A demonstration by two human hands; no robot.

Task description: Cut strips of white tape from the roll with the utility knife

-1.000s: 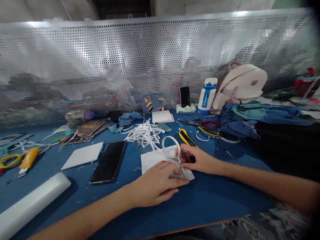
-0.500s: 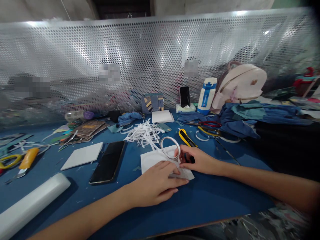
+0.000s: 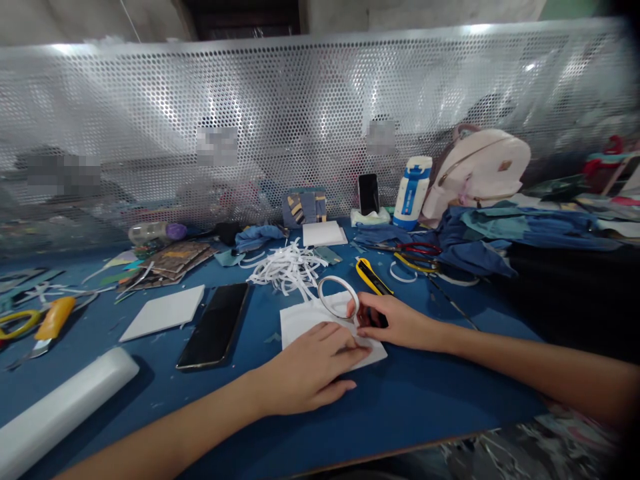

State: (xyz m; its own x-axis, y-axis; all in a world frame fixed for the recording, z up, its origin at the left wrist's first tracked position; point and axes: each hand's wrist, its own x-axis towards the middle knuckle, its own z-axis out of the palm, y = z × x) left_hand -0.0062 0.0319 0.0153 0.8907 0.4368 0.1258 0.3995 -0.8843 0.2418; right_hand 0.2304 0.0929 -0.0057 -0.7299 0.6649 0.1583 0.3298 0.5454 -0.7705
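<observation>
A white paper piece (image 3: 299,321) lies on the blue table in front of me. My left hand (image 3: 307,367) rests flat on it, palm down, fingers stretched out and thumb apart. At the paper's right side, my right hand (image 3: 393,319) pinches a narrow roll of white tape (image 3: 355,293), which stands tilted on its edge over the sheet. The right fingertips are close to the left ones, and partly hidden behind the roll. Just beyond the right hand lies a yellow and black box cutter (image 3: 374,277). A pile of white strips (image 3: 287,268) sits behind the paper.
Left of the paper are a black phone (image 3: 215,327), white cards (image 3: 165,312), a long white block (image 3: 70,407) and an orange-handled knife (image 3: 55,319). A bottle (image 3: 412,195), backpack (image 3: 487,163) and blue fabric (image 3: 545,227) stand back right. A perforated metal screen (image 3: 280,120) spans the back.
The fingers of my left hand have moved slightly up and in over the paper, closer to the right fingertips. My right hand keeps the tape roll in almost the same place.
</observation>
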